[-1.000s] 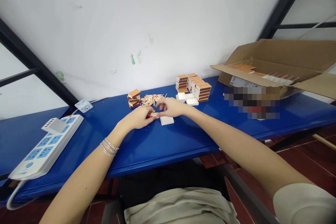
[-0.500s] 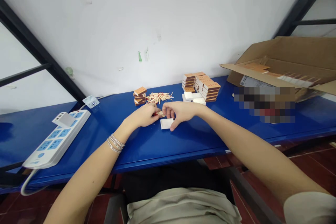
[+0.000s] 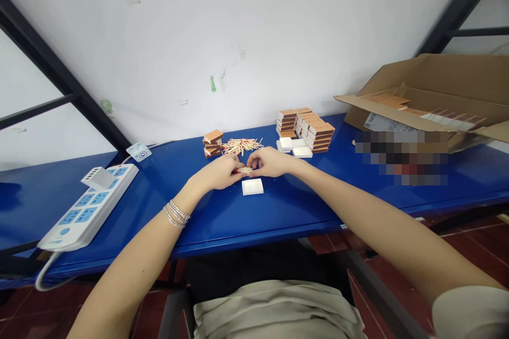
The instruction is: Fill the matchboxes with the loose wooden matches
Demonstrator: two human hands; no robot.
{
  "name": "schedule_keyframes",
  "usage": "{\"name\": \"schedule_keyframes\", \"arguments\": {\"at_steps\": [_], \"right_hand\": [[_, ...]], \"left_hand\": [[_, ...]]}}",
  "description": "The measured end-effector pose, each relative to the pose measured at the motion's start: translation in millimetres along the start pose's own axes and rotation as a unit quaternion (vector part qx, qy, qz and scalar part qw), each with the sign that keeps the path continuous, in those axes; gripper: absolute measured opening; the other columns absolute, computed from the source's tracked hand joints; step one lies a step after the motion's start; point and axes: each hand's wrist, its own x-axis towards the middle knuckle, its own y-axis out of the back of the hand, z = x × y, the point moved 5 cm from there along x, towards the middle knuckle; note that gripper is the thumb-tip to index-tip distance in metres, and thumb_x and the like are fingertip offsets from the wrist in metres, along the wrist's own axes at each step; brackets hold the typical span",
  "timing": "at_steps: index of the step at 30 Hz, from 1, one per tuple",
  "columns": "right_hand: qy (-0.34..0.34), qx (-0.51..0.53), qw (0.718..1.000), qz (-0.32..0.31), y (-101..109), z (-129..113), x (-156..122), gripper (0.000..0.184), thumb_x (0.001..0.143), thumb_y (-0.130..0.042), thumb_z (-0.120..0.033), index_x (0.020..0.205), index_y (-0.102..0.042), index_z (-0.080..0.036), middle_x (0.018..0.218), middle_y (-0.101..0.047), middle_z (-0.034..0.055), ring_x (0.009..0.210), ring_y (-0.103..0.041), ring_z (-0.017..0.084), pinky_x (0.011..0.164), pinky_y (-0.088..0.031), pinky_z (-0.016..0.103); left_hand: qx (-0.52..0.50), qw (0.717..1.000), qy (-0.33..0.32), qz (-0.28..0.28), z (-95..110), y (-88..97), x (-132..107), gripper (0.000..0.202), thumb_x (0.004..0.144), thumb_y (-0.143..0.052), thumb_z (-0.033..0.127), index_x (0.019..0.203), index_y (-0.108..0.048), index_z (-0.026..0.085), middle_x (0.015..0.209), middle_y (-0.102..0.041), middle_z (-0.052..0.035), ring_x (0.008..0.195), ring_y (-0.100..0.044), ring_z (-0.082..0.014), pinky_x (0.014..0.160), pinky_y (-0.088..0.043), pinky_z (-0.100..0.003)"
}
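Note:
A small bundle of matches [image 3: 245,170] lies level between my two hands, red heads toward the left. My left hand [image 3: 224,172] is closed on the head end. My right hand [image 3: 267,162] pinches the other end with thumb and fingers. Just in front of them, an open white matchbox tray [image 3: 253,187] rests on the blue table [image 3: 238,222], touched by neither hand. Behind my hands spreads a loose pile of matches [image 3: 242,145]. A short stack of brown matchboxes [image 3: 212,144] stands at the pile's left.
Stacked matchboxes [image 3: 314,130] stand by the wall at the right, with several white trays [image 3: 302,152] before them. Further right is an open cardboard box [image 3: 417,82], partly behind a blurred patch. A power strip [image 3: 89,206] lies at the left, near a small white-and-blue device [image 3: 139,152].
My right hand has moved off the white tray and up to the matches, closing on their right end. My left hand keeps its hold, nearly still.

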Motion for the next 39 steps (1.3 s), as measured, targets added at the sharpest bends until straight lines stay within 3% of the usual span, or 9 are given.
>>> {"name": "schedule_keyframes", "arguments": {"at_steps": [4,18,23,30,39], "right_hand": [[0.008,-0.014,1.0,0.02,-2.3,-2.5,1.0,0.025,0.073,-0.07,-0.035,0.088,-0.072,-0.016,0.08,-0.071,0.0032,0.064,-0.06,0.012,0.06,-0.042,0.023],[0.034,-0.073,0.996,0.033,-5.3,-11.5,0.4,0.017,0.08,-0.064,-0.031,0.083,-0.067,-0.014,0.075,-0.068,0.005,0.063,-0.056,0.013,0.061,-0.038,0.024],[0.03,-0.078,0.996,0.037,-7.6,-10.2,0.4,0.014,0.082,-0.063,-0.029,0.08,-0.063,-0.015,0.077,-0.069,0.0062,0.065,-0.057,0.014,0.061,-0.038,0.024],[0.017,-0.052,0.997,0.053,-10.2,-5.2,1.3,0.016,0.083,-0.061,-0.029,0.089,-0.061,-0.015,0.083,-0.071,0.0067,0.072,-0.061,0.016,0.062,-0.04,0.024],[0.02,-0.011,0.996,0.081,0.5,-10.7,-3.0,0.011,0.079,-0.064,-0.025,0.084,-0.063,-0.015,0.079,-0.07,0.0049,0.065,-0.06,0.013,0.061,-0.041,0.024]], "left_hand": [[-0.001,1.0,0.003,-0.008,-0.5,-0.2,-0.3,0.03,0.092,-0.05,0.035,0.075,-0.065,0.015,0.077,-0.053,-0.0047,0.068,-0.049,-0.0146,0.065,-0.039,-0.028],[0.051,0.998,0.031,0.003,5.5,-1.4,1.7,0.025,0.092,-0.049,0.024,0.074,-0.065,0.014,0.084,-0.057,-0.0068,0.075,-0.053,-0.0161,0.071,-0.042,-0.03],[0.06,0.997,0.045,0.006,6.0,-1.7,2.4,0.022,0.091,-0.049,0.019,0.081,-0.068,0.013,0.089,-0.059,-0.009,0.081,-0.056,-0.018,0.076,-0.045,-0.031],[0.083,0.995,0.047,0.002,5.7,-1.2,4.6,0.024,0.092,-0.046,0.017,0.087,-0.069,0.013,0.087,-0.063,-0.0109,0.082,-0.06,-0.02,0.078,-0.046,-0.033],[0.101,0.993,0.054,0.011,5.7,2.2,5.4,0.025,0.092,-0.043,0.018,0.084,-0.066,0.012,0.083,-0.062,-0.0109,0.077,-0.058,-0.0201,0.073,-0.044,-0.033]]}}
